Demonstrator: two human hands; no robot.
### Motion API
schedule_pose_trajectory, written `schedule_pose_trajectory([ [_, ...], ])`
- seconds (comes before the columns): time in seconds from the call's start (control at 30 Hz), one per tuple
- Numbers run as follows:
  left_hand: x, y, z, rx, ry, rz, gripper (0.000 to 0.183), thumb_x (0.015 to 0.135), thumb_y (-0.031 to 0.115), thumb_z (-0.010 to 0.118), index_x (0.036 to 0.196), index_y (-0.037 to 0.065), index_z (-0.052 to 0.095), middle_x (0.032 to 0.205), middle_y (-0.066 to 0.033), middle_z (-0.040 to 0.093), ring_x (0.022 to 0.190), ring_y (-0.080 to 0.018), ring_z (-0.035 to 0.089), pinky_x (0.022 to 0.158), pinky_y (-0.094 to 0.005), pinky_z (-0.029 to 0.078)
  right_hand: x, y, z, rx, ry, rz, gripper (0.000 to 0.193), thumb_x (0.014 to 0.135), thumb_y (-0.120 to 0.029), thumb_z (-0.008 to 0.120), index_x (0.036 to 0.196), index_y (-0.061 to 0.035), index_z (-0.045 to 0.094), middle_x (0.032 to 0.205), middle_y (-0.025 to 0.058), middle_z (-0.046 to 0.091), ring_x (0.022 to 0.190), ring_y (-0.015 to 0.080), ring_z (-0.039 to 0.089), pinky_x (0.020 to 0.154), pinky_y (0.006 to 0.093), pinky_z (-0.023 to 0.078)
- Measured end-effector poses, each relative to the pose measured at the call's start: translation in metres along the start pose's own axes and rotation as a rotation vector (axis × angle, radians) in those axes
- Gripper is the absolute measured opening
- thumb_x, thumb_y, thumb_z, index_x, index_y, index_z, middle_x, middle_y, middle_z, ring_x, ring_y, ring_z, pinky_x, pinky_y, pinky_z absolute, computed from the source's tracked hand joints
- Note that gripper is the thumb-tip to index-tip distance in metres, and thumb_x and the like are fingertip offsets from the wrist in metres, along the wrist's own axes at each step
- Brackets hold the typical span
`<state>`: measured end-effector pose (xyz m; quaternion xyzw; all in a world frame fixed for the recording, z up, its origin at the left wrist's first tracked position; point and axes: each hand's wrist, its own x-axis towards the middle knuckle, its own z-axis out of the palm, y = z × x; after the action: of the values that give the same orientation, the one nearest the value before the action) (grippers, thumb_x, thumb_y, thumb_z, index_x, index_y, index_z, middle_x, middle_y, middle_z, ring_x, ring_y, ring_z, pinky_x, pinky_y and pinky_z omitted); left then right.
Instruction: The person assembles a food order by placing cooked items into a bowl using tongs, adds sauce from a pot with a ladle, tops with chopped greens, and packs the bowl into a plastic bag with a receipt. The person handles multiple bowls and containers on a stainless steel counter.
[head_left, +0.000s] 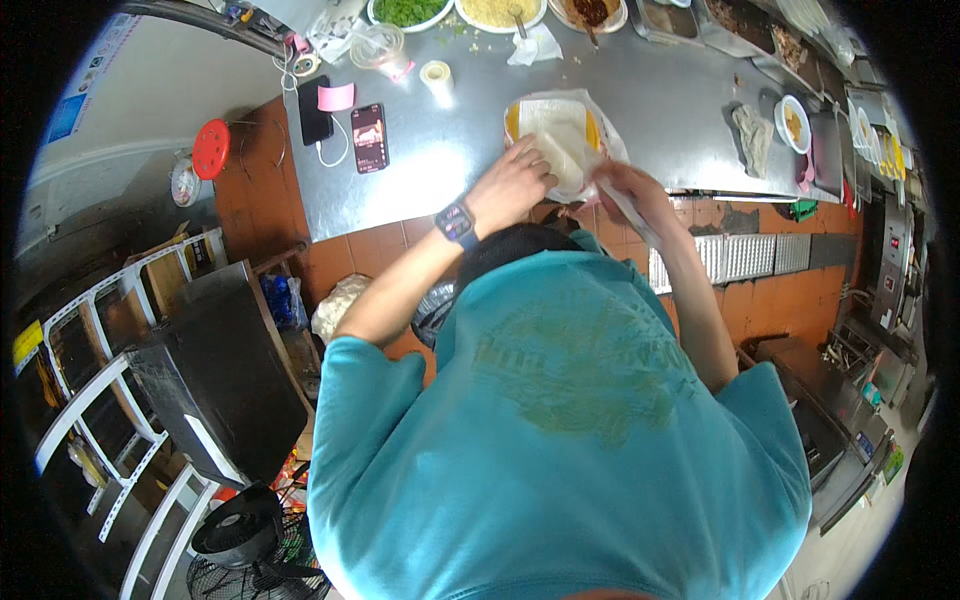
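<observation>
On the metal counter's near edge, in front of me, stands a round yellow container (598, 130) with a thin white plastic bag (603, 112) around it. Pale, flat white sheets (558, 118) lie over its top; I cannot tell what they are made of. My left hand (516, 183), a dark watch on its wrist, bends its fingers onto the near left side of the sheets, closed at their edge. To the right, my right hand (640, 195) is closed on a gathered part of the white bag. Both hands partly hide the container.
Left on the metal counter (440, 190) lie two phones (370, 138), a tape roll (437, 78) and a clear plastic cup (380, 50). Bowls of chopped greens (408, 10) and other food line the back. Right are a grey cloth (752, 138) and a white bowl (793, 125).
</observation>
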<state>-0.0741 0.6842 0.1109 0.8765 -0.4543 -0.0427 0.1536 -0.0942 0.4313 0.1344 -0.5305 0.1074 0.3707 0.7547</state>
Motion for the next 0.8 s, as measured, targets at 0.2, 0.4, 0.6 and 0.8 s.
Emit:
schedule_pose_trajectory([
  [0.2,-0.017,0.001,0.018,-0.082,0.123,-0.015,0.019,0.072,0.006,0.061,0.09,0.005,0.065,0.089,-0.0094,0.064,0.094,-0.0276,0.062,0.091,-0.0372,0.046,0.147,0.038,0.015,-1.312,0.504,-0.339,0.062,0.091,-0.03,0.059,0.143,-0.0085,0.033,0.099,0.0229,0.068,0.092,0.04,0.067,0.081,0.0513,0.052],
  [0.4,-0.014,0.006,0.019,-0.153,-0.063,-0.333,0.031,0.082,0.03,0.069,0.097,0.003,0.066,0.096,-0.0127,0.068,0.098,-0.0294,0.064,0.089,-0.043,0.048,0.041,0.032,-0.036,-1.158,0.697,-0.49,0.058,0.088,-0.016,0.067,0.136,-0.0035,0.038,0.103,0.021,0.068,0.092,0.0308,0.069,0.081,0.0361,0.054],
  [0.6,0.05,0.036,0.056,-0.097,0.188,-0.252,0.04,0.086,0.042,0.064,0.095,0.003,0.068,0.091,-0.016,0.068,0.089,-0.0316,0.066,0.082,-0.0428,0.051,0.052,0.11,-0.067,-0.496,0.581,-0.303,0.05,0.084,-0.01,0.073,0.128,0.0021,0.053,0.105,0.0119,0.072,0.095,0.02,0.068,0.083,0.0329,0.054],
  [0.8,0.07,0.005,0.076,-0.111,0.208,-0.532,0.028,0.089,0.034,0.062,0.09,0.008,0.073,0.077,-0.0199,0.069,0.072,-0.0341,0.07,0.064,-0.0456,0.055,0.01,0.154,-0.083,-0.575,0.238,-0.063,0.029,0.086,-0.015,0.074,0.108,0.0031,0.069,0.09,0.0078,0.073,0.083,0.0132,0.067,0.074,0.0288,0.055],
])
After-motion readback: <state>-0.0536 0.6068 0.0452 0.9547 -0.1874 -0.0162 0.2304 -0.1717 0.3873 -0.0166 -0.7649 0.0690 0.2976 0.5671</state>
